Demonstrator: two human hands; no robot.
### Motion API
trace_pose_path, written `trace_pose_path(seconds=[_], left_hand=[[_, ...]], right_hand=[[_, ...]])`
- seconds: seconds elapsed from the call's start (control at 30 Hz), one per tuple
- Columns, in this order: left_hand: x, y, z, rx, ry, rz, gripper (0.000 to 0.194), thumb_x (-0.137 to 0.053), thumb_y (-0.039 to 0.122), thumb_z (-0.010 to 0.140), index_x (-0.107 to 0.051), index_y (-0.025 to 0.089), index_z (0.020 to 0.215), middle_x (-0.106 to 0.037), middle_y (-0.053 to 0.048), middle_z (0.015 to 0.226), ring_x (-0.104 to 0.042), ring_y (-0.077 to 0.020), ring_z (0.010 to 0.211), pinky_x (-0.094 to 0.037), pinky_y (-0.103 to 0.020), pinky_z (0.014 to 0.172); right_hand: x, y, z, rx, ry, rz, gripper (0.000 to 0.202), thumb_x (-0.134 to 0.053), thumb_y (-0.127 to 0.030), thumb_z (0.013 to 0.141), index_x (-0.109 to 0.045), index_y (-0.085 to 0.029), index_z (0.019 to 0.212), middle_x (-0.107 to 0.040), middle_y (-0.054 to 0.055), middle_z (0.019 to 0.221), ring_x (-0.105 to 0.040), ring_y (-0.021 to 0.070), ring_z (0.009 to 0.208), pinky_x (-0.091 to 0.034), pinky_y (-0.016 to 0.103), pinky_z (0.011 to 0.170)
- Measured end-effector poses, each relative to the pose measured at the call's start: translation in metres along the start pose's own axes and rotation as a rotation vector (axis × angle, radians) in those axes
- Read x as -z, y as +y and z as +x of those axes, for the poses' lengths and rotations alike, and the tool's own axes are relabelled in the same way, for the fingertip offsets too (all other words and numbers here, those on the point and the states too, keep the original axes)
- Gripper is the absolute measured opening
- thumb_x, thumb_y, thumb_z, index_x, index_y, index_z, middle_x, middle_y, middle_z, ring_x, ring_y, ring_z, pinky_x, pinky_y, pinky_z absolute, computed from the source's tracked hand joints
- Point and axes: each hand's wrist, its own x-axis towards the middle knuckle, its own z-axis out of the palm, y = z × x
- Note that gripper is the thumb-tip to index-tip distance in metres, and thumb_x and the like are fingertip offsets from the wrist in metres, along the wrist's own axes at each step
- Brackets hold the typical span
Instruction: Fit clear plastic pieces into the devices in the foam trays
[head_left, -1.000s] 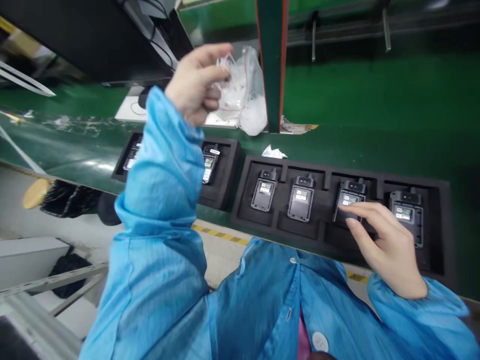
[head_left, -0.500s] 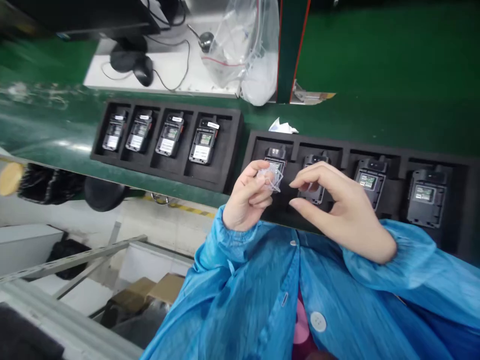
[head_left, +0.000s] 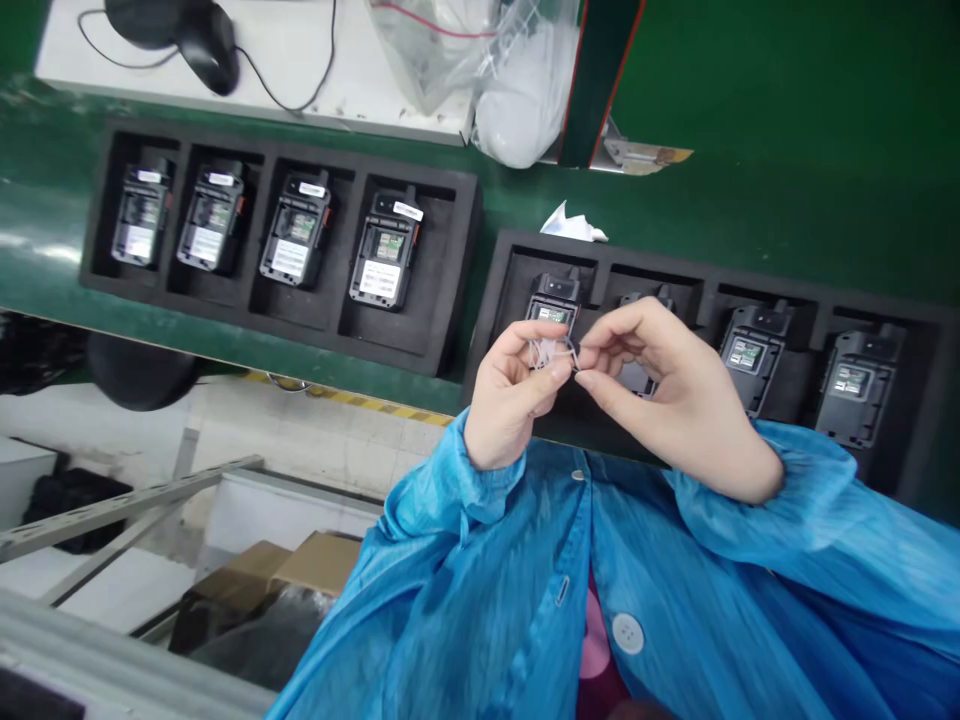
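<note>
Sleeves [head_left: 795, 490] of a blue coat [head_left: 517, 570] lie nearest, reaching up to two bare hands that meet over the worktop [head_left: 697, 210]. The left hand [head_left: 502, 405] pinches a small bundle of clear strips [head_left: 546, 352] between thumb and forefinger, its other fingers curled underneath. The right hand [head_left: 664, 385] brings thumb and forefinger round a thin end poking out of the bundle; I cannot tell whether those fingertips are pressed on it.

Teasing one strip loose seems the step in hand. A light left pinch would let a single strip slide free; a hard one could bend them. The right fingers do best to take only the outermost end and draw it slowly sideways. Since the bundle is held above the nearest handset [head_left: 553, 300], a dropped strip could land in the dark tray [head_left: 499, 300] and be hard to spot.

Beyond the hands, crumpled paper [head_left: 574, 225] lies just behind this tray. To its left, another tray [head_left: 454, 310] holds four more handsets with white labels [head_left: 379, 280]. Farthest back are a plastic bag [head_left: 517, 115] and a mouse [head_left: 208, 48].
</note>
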Motion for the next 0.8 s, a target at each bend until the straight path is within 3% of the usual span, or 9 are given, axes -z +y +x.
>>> trace_pose_path(seconds=[0.07, 0.3, 0.47, 0.67, 0.8], left_hand=[[0.001, -0.001, -0.001, -0.021, 0.011, 0.012, 0.027, -0.076, 0.025, 0.077, -0.064, 0.024, 0.101, -0.057, 0.003, 0.076, -0.031, 0.0006, 0.043, -0.018, -0.013, 0.038], [0.008, -0.003, -0.003, -0.043, -0.009, 0.018, 0.031, -0.076, 0.021, 0.077, -0.064, 0.023, 0.106, -0.061, 0.001, 0.081, -0.040, -0.0004, 0.047, -0.025, -0.013, 0.039], [0.011, -0.006, -0.003, -0.062, 0.040, 0.036, 0.031, -0.077, 0.024, 0.076, -0.063, 0.023, 0.104, -0.063, 0.002, 0.078, -0.043, -0.0008, 0.045, -0.029, -0.013, 0.039], [0.014, -0.007, -0.003, -0.024, 0.045, 0.032, 0.030, -0.076, 0.026, 0.078, -0.062, 0.022, 0.104, -0.066, 0.001, 0.083, -0.048, -0.0013, 0.045, -0.027, -0.014, 0.038], [0.018, -0.005, -0.004, -0.023, 0.023, -0.005, 0.029, -0.075, 0.023, 0.078, -0.062, 0.022, 0.105, -0.068, 0.000, 0.087, -0.050, -0.0009, 0.046, -0.029, -0.012, 0.038]], right_hand=[[-0.002, 0.000, 0.001, 0.021, -0.021, -0.050, 0.019, -0.062, -0.016, 0.083, -0.058, -0.021, 0.101, -0.062, -0.001, 0.087, -0.058, 0.0109, 0.076, -0.049, 0.025, 0.069], [0.002, -0.003, 0.004, 0.009, -0.014, -0.159, 0.003, -0.060, -0.018, 0.085, -0.062, -0.019, 0.086, -0.062, -0.001, 0.082, -0.056, 0.0105, 0.072, -0.046, 0.025, 0.067], [0.000, -0.001, 0.005, 0.149, -0.108, -0.219, 0.021, -0.061, -0.013, 0.083, -0.062, -0.021, 0.102, -0.062, 0.003, 0.098, -0.058, 0.0135, 0.087, -0.049, 0.027, 0.077], [-0.008, 0.003, 0.003, 0.295, 0.015, -0.308, 0.009, -0.062, -0.012, 0.085, -0.064, -0.018, 0.091, -0.061, 0.004, 0.091, -0.058, 0.0126, 0.083, -0.046, 0.027, 0.074], [-0.001, 0.002, 0.006, 0.139, -0.013, -0.215, 0.004, -0.061, -0.015, 0.085, -0.061, -0.019, 0.085, -0.063, 0.002, 0.088, -0.059, 0.0134, 0.080, -0.048, 0.028, 0.074]])
